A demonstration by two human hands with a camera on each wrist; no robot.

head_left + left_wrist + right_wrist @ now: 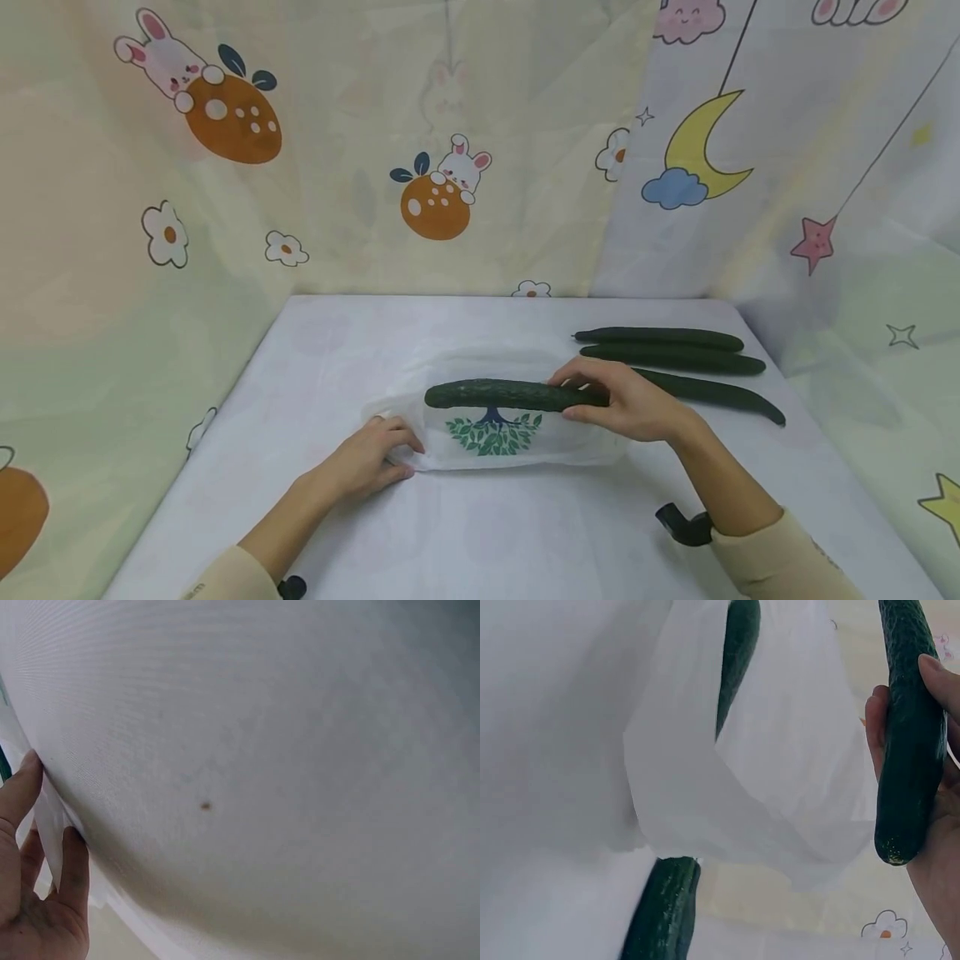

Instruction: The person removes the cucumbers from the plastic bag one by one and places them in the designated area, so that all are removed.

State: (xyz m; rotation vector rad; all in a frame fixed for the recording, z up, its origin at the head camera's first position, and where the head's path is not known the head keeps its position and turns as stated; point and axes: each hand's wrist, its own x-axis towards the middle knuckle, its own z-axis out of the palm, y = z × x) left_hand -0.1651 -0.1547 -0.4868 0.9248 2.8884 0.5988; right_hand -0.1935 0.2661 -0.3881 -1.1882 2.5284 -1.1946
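Observation:
My right hand (pixel 628 402) grips a dark green cucumber (pixel 491 393) near its right end, holding it lengthwise over a white plastic bag (pixel 585 446) with a green tree print. That cucumber (pixel 911 742) is pinched between thumb and fingers in the right wrist view. A second dark green length (pixel 739 664) shows through the bag's opening there; I cannot tell whether it lies inside. At the bag's left end my left hand (pixel 377 454) has its edge between thumb and fingers. Close up, the left hand (pixel 45 900) pinches a fold of thin film.
Three cucumbers lie at the back right of the white table (pixel 330 350): a far one (pixel 660 337), a middle one (pixel 675 358) and a curved near one (pixel 720 392), partly behind my right hand. Printed curtains (pixel 337 192) stand around the table.

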